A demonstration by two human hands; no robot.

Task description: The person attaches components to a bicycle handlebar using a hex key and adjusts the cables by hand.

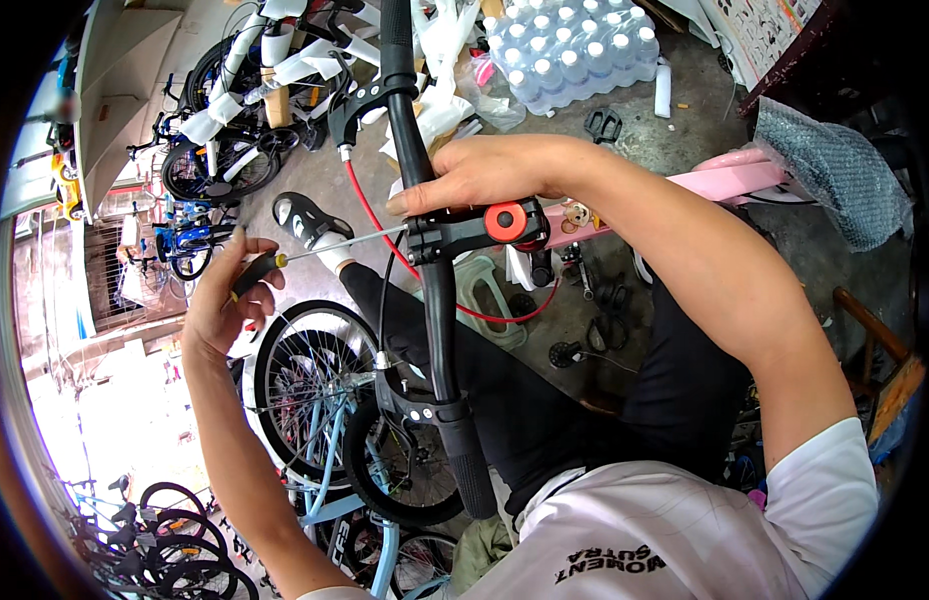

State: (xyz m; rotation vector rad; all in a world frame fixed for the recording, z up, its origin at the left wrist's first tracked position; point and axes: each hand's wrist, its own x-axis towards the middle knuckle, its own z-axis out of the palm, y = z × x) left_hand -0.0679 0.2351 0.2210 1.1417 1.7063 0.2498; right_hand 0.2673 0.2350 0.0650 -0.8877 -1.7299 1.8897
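Note:
My left hand (228, 290) is closed round the dark and yellow handle of a screwdriver (330, 246). Its long thin shaft reaches the front of the black stem (455, 238), which clamps a black handlebar (440, 300); whether the tip sits in a bolt is too small to tell. My right hand (480, 170) grips the bar beside the stem, thumb on top, with some fingers hidden. A red cap (505, 222) tops the stem, and a pink frame (725, 182) extends to the right. Brake levers (410, 405) and a red cable (361, 190) are fitted to the bar.
Shrink-wrapped water bottles (575, 55) stand at the back. A pedal (604, 124) lies on the floor. Bubble wrap (835, 175) covers the pink bicycle's far end. A light-blue bicycle (330, 440) and its wheels crowd the lower left; more bicycles (225, 150) stand at upper left.

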